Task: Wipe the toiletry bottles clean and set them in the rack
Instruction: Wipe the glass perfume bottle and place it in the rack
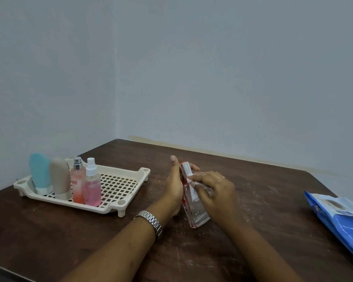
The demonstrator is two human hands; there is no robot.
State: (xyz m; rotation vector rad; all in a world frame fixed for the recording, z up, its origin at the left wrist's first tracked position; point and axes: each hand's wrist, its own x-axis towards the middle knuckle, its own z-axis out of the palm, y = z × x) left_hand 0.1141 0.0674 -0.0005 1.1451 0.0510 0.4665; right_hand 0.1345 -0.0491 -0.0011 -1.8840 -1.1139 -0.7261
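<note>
Currently in hand: clear red-trimmed glass bottle (198,214) with silver cap, held tilted just above the dark brown wooden table (273,200), base toward the person, not yet racked. Left hand (174,186): fingers wrapped round the bottle's far side, thumb straight up, evidently steadying it for cleaning. Right hand (214,192): fingers curled, pinching a thin whitish wipe (194,184) against the bottle's upper body below the cap, judged mid-wipe. Cream perforated plastic rack (143,174), well to the left: holds, upright in a row at its left end, a pale blue squeeze tube (39,171), a beige squeeze tube (60,178), a peach spray bottle (77,184) with metal nozzle, and a pink spray bottle (92,188) with clear cap; the grid beside them is judged the place for this one. Blue wipe packet (338,216): flat at the table's right edge, on the wiping hand's side, probably for easy reach
</note>
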